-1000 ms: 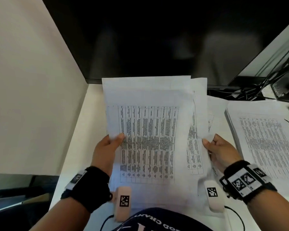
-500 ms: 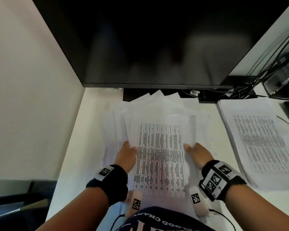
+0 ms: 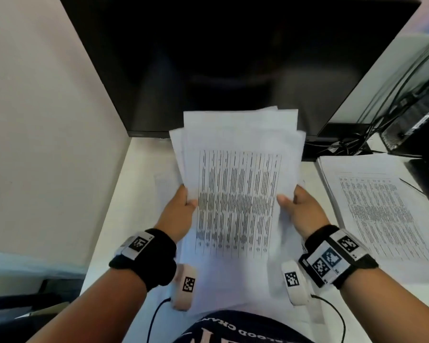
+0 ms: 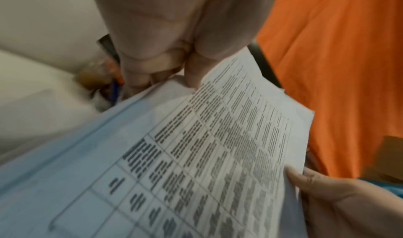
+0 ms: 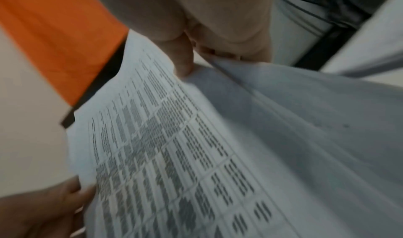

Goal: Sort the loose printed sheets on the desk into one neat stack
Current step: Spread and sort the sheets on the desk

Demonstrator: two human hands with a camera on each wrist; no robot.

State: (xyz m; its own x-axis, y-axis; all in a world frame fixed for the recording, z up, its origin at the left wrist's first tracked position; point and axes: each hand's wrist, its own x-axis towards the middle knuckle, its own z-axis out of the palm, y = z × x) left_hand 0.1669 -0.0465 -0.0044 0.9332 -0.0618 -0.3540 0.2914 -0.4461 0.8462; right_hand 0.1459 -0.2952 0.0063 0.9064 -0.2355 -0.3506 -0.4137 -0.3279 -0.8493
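Note:
I hold a bundle of printed sheets up off the white desk, in front of the monitor. The top sheet carries a dense table of text. My left hand grips the bundle's left edge, thumb on top. My right hand grips the right edge the same way. The sheets' top edges are uneven and fan out slightly. In the left wrist view the sheets run under my thumb. In the right wrist view the sheets are pinched under my thumb.
A second stack of printed sheets lies on the desk to the right. A large dark monitor stands close behind the bundle. Cables and a black device sit at the back right. A wall borders the desk on the left.
Half a second ago the bundle was down on the desk with both hands at its sides. Now both hands have raised it upright in front of the monitor.

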